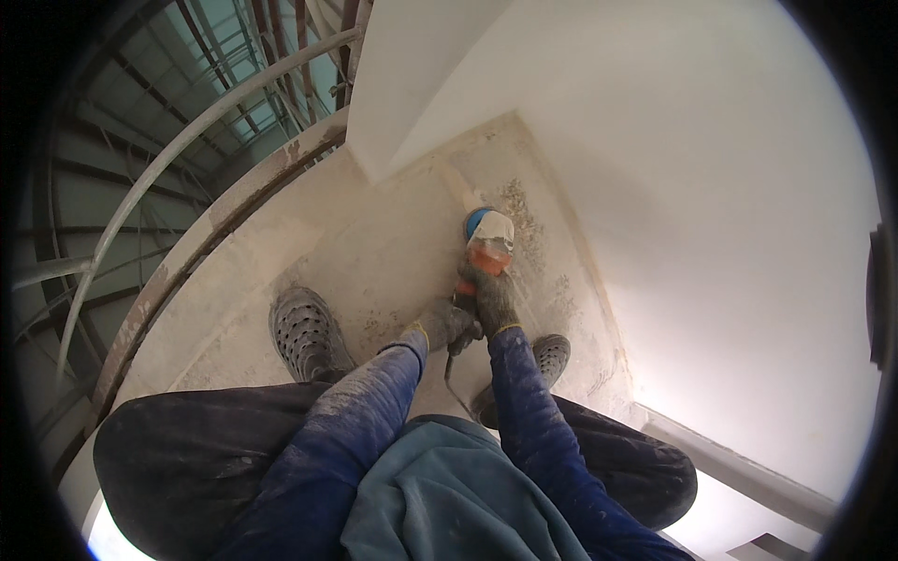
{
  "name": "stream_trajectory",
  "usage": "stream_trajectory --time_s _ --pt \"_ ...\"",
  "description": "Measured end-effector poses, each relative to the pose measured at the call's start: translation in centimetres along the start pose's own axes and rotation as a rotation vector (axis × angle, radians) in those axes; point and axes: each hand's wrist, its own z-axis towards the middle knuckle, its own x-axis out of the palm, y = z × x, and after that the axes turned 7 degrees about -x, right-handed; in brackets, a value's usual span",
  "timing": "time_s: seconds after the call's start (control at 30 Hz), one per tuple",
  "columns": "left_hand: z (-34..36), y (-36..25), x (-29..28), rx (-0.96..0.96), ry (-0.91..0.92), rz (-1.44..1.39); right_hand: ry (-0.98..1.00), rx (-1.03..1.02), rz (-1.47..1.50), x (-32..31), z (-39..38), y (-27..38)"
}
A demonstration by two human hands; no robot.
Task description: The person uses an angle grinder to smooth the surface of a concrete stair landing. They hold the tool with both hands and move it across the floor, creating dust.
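Observation:
Both my hands, in dusty grey work gloves, are closed around an angle grinder (491, 257) with an orange-red body and a pale, dust-coated head. My right hand (493, 297) wraps the body just behind the head. Lower on the handle is my left hand (447, 323), with a dark cord (451, 379) trailing from there toward me. A blue part (477, 222) shows at the left of the head, low over the dusty concrete floor (402, 234). Rough, pitted patches (514, 206) lie just right of the tool. Whether the disc touches the floor is hidden.
White walls (692, 187) meet the floor ahead and to the right. On the left, a curved raised edge (220, 215) and a metal railing (178, 140) border a drop with bars below. My perforated dark shoes (304, 323) stand either side of the work spot.

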Motion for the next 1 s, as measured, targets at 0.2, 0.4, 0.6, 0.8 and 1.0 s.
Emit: stream_trajectory --time_s 0.2,0.4,0.6,0.8,1.0 --pt "-1.5 0.4 0.2 -0.04 -0.007 -0.036 -0.051 0.0 -0.033 0.0 -0.5 -1.2" --pt "-1.3 -0.1 -0.2 0.004 0.028 -0.066 -0.03 0.008 -0.063 0.4 -0.7 0.2" --pt "-1.1 -0.5 1.2 -0.072 0.025 0.006 -0.07 0.072 -0.048 -1.5 -0.4 -0.4" --pt "-1.6 -0.9 1.3 -0.021 0.018 0.061 -0.062 0.047 0.008 -1.5 -0.6 -0.4" --pt "-2.4 -1.3 1.2 -0.003 0.045 0.027 -0.067 0.031 -0.054 -1.1 -0.4 -0.1"
